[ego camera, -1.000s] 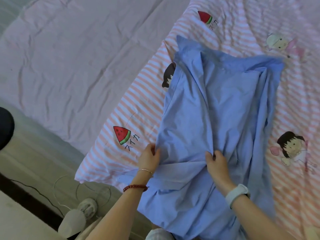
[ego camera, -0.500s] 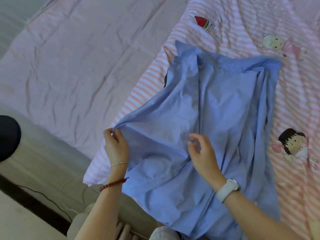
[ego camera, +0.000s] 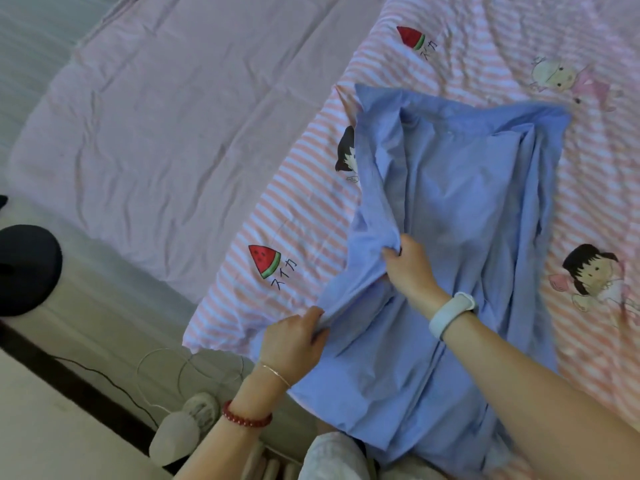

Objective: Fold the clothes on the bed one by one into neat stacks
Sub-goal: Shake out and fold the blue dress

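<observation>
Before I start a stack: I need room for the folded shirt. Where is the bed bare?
The plain pink sheet left of the striped quilt is bare. So is the quilt's strip beyond the blue shirt. Both the left hand and right hand crowd the shirt's near left edge.

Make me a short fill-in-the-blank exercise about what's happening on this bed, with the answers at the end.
1. Both hands grip the crumpled light ____ cotton shirt.
2. The white smart band is worn on the ____ wrist, behind the right hand.
3. The left hand wears a thin gold bracelet and a string of ____ beads.
4. The fruit printed on the pink-and-white striped bedcover is a slice of ____.

Missing words: blue; right; red; watermelon
</observation>
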`<state>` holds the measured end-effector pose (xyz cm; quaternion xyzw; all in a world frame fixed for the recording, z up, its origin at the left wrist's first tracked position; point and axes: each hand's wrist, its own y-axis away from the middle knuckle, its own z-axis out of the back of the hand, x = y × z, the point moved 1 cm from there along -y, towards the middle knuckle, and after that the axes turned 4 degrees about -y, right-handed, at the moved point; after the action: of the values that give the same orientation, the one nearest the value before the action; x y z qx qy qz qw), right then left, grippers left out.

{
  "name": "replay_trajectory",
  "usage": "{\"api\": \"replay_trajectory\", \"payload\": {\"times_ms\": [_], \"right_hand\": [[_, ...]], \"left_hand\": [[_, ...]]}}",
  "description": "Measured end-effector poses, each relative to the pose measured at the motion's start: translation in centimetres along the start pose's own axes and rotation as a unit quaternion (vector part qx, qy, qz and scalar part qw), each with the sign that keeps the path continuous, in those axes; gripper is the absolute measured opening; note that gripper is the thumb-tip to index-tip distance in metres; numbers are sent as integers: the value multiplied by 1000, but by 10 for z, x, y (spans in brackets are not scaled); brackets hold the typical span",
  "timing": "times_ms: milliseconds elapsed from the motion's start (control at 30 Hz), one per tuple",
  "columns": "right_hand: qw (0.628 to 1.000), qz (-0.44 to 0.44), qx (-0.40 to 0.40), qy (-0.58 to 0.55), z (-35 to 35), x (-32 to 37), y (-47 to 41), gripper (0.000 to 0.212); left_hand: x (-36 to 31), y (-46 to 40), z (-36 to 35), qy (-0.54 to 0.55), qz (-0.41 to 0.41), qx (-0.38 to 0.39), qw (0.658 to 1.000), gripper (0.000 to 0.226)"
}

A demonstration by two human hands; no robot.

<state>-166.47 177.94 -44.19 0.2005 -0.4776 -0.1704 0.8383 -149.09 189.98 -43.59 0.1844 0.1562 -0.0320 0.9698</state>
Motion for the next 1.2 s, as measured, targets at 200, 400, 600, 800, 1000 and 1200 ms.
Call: {"api": "replay_trajectory", "payload": {"times_ms": [200,400,600,800,1000,1200], "right_hand": [[996,-52,-42,-52,41,-46,14,20],[992,-63,-45,-96,52,-82,47,20],[969,-152,113,-157,23,-121,100,51],[994,-51,100,1,28,-158,135,30],[993,9,-107,57,116,-209,152,30],[985,-88,-129,76,163,-261,160,21]], "left_hand": [[4,47,-7,-36,-10,-129,991,18],[-46,107,-34,-62,-39,-198,977,20],[-97,162,-93,-77,26,-28,996,48],[-108,180,-128,-72,106,243,962,40],[-132,137,-117,-28,71,57,995,39],[-206,90,-130,-33,-129,21,991,51]]}}
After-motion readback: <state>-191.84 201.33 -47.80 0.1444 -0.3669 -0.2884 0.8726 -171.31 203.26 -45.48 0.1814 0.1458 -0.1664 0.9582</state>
